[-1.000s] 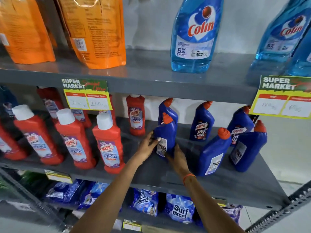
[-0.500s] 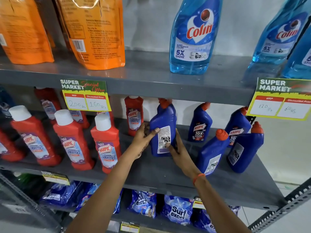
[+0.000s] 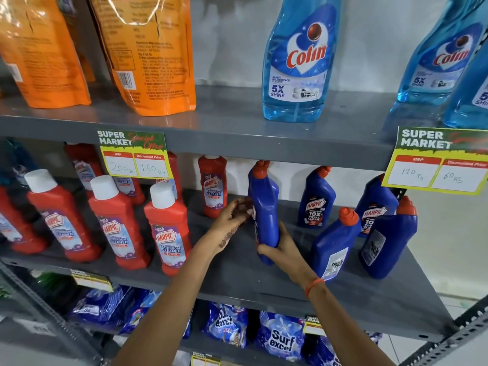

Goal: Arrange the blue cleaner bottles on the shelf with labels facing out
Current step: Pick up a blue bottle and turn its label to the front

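Gripping one blue bottle (image 3: 264, 215) at frame centre between both hands: right hand (image 3: 281, 250) wrapped round its base, left hand (image 3: 232, 216) pressed flat against its left side near the middle. Held upright, narrow edge toward the camera, label not showing, so probably mid-turn about its own axis to bring the front label out. Low grip plus side brace likely there to steady a tall, narrow body while spinning it. Cannot tell whether lifted off the grey middle shelf (image 3: 343, 294) or resting on it.

Right of centre, two front bottles (image 3: 336, 244) (image 3: 388, 241) lean with back labels out, still wrong. Behind them, two back bottles (image 3: 317, 200) (image 3: 375, 204) show the Harpic front, already correct. Nearest leaning bottle just beside the right wrist, a knock risk on withdrawing. Left of centre, red bathroom cleaners (image 3: 169, 228) near the left forearm, one red bottle (image 3: 212, 186) close behind the left hand. Above, the upper shelf edge close over the orange cap (image 3: 261, 169), limiting lift. Price tag (image 3: 134, 154) in the upper left, Colin bottles (image 3: 299, 56) and orange pouches (image 3: 148, 51) along the top, detergent packs (image 3: 280, 336) at the bottom.
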`<state>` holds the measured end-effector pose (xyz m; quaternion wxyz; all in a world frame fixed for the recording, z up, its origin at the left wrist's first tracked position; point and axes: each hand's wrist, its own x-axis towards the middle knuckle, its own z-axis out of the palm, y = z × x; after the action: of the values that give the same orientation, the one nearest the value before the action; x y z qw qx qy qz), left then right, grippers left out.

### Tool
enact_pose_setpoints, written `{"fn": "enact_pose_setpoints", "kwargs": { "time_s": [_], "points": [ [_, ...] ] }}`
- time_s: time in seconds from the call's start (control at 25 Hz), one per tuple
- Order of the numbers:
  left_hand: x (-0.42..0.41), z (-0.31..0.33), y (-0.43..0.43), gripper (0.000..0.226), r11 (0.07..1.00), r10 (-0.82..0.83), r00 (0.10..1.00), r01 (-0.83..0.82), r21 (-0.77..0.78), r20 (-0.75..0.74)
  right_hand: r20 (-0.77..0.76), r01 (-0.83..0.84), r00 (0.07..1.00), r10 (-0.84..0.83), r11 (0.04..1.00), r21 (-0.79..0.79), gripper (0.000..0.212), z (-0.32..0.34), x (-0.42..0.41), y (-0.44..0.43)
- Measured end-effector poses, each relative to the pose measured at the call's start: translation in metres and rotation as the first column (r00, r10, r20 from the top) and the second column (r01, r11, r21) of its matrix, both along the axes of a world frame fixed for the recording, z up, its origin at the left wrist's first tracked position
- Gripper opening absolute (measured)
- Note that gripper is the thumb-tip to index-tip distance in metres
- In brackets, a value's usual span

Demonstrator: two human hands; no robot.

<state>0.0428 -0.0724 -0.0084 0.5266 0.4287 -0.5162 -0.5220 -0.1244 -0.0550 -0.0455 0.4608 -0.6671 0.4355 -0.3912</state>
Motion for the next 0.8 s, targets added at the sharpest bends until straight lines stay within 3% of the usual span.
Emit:
{"fn": "enact_pose_setpoints", "kwargs": {
  "time_s": [0.16,0.28,0.44,0.56,0.8],
  "points": [
    [0.023,0.006,-0.010,0.035,0.975,-0.148,0.960,0.182,0.125,-0.240,0.037,-0.100,0.995,0.097,0.992,0.082,0.046,-0.002,-0.004,-0.003],
    [0.028,0.004,-0.012,0.030,0.965,-0.195,0.974,0.212,0.154,-0.119,0.010,-0.111,0.994,0.110,0.987,0.118,0.049,-0.010,-0.004,-0.009],
    [0.025,0.000,-0.013,0.026,0.986,-0.063,0.998,0.061,0.157,0.010,0.020,-0.060,0.998,0.057,0.987,0.150,0.069,-0.029,0.005,-0.016],
    [0.027,-0.004,-0.014,0.024,0.991,0.048,0.999,-0.047,0.128,-0.001,0.017,-0.033,0.999,0.031,0.989,0.141,0.073,-0.032,0.012,-0.022],
    [0.023,-0.018,-0.008,0.038,0.977,0.094,0.993,-0.079,0.199,-0.065,-0.032,-0.121,0.991,0.128,0.978,0.168,0.078,-0.024,0.012,-0.041]
  ]
}}
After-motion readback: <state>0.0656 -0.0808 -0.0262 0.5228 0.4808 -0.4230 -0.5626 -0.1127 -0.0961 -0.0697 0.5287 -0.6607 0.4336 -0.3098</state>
